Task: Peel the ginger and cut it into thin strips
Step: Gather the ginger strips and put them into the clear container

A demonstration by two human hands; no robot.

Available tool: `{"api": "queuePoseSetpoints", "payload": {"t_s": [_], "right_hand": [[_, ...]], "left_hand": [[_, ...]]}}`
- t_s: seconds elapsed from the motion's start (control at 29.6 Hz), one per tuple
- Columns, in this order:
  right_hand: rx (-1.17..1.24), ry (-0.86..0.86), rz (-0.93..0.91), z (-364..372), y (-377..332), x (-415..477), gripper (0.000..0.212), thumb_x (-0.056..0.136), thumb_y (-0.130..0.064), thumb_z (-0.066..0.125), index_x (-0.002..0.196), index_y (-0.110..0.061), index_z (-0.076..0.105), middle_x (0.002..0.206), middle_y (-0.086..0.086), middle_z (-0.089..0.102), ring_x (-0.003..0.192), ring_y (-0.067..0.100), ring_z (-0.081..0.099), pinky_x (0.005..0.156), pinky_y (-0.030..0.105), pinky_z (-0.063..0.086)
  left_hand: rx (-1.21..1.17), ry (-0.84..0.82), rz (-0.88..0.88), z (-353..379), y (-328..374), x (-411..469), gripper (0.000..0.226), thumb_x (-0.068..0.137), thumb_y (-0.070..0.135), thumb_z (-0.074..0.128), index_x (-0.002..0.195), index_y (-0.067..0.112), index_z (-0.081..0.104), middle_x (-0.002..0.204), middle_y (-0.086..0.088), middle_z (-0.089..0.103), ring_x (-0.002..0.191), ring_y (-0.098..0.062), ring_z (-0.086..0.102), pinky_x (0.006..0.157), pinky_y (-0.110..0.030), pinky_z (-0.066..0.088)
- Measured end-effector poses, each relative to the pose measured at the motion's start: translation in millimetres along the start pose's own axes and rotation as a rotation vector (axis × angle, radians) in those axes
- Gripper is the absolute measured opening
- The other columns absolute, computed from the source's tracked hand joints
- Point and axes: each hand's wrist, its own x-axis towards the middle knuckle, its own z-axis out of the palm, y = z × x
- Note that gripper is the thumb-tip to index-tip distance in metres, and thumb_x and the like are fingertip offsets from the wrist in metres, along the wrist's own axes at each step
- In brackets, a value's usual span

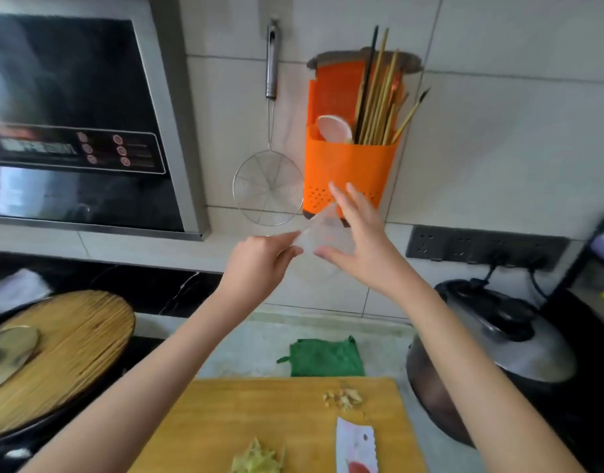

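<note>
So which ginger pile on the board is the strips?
The pale pile at the near edge, left of the knife; the far-right pile is brownish scraps.

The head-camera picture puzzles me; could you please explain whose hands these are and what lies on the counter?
There is no machine: one camera worn on a person's head looks down at their bare hands. The left hand pinches a thin clear plastic piece, perhaps a bag; the right hand touches it with straight, spread fingers. Below, a rectangular wooden cutting board carries a pile of pale yellow ginger strips, small tan ginger scraps and a white-bladed knife. A folded green cloth lies behind the board.
</note>
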Motion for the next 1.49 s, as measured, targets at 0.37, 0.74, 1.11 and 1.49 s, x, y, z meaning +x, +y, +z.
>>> {"api": "queuePoseSetpoints", "payload": {"t_s": [0.37, 0.74, 1.11, 1.49], "right_hand": [[-0.168, 0.180, 0.034, -43, -40, 9, 0.145, 0.051, -0.045, 0.089, 0.148, -0.028, -0.018, 0.152, 0.002, 0.024, 0.136, 0.020, 0.028, 0.103, 0.029, 0.031], [-0.153, 0.132, -0.044, -56, -55, 0, 0.139, 0.054, -0.040, 0.090, 0.150, -0.032, -0.010, 0.151, -0.009, 0.023, 0.136, 0.009, 0.023, 0.104, 0.024, 0.028], [-0.051, -0.019, 0.071, -44, -55, -21, 0.133, 0.056, -0.037, 0.090, 0.151, -0.033, -0.003, 0.153, -0.011, 0.021, 0.136, 0.001, 0.021, 0.106, 0.021, 0.024], [-0.032, -0.062, 0.103, -43, -61, -47, 0.131, 0.057, -0.037, 0.089, 0.152, -0.031, -0.002, 0.154, -0.013, 0.019, 0.138, 0.003, 0.020, 0.103, 0.018, 0.021]], "left_hand": [[0.127, 0.130, 0.284, -45, 54, 34, 0.037, 0.092, 0.025, 0.037, 0.104, 0.006, 0.066, 0.046, -0.003, 0.048, 0.036, -0.031, 0.046, 0.042, -0.021, 0.020], [-0.051, 0.124, 0.293, -66, 49, 23, 0.031, 0.096, 0.032, 0.041, 0.088, 0.015, 0.066, 0.045, 0.011, 0.016, 0.049, -0.018, 0.025, 0.045, -0.019, 0.017], [-0.036, 0.027, 0.320, -65, 46, 0, 0.030, 0.097, 0.026, 0.039, 0.069, 0.028, 0.029, 0.047, 0.006, 0.023, 0.041, -0.023, 0.026, 0.047, -0.026, 0.017], [-0.061, -0.006, 0.305, -67, 51, -19, 0.031, 0.096, 0.030, 0.035, 0.066, 0.024, 0.034, 0.046, 0.006, 0.020, 0.043, -0.019, 0.021, 0.043, -0.025, 0.016]]}}
